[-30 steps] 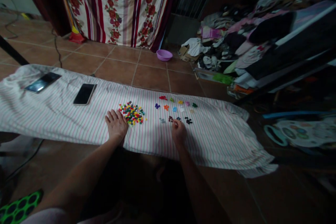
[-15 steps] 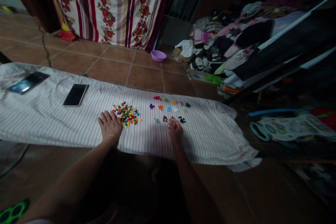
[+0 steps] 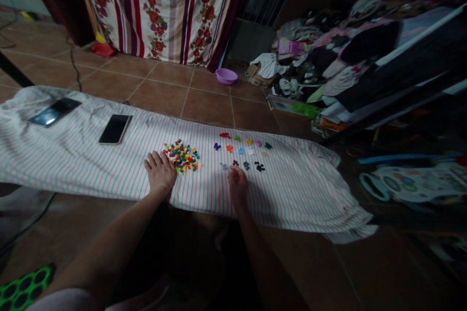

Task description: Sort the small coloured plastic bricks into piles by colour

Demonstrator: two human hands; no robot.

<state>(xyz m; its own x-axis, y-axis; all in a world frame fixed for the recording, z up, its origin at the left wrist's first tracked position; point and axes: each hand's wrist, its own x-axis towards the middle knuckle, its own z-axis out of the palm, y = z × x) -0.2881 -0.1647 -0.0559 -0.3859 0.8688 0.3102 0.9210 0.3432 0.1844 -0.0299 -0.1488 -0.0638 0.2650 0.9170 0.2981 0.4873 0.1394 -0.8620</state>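
A heap of small mixed-colour pieces lies on a pink-and-white striped cloth. To its right, small groups of pieces sorted by colour are spread out. My left hand lies flat on the cloth, fingers stretched out, just left of the heap. My right hand rests with its fingers curled together close below the dark sorted pieces; whether it holds a piece is too small to tell.
Two dark phones lie on the cloth's left part. Behind it are a tiled floor, a purple bowl, a floral curtain and a pile of clothes at the right. A green perforated mat lies bottom left.
My right hand has drawn slightly left and back from the dark sorted pieces. My left hand stays flat beside the heap. The camera view has shifted a little.
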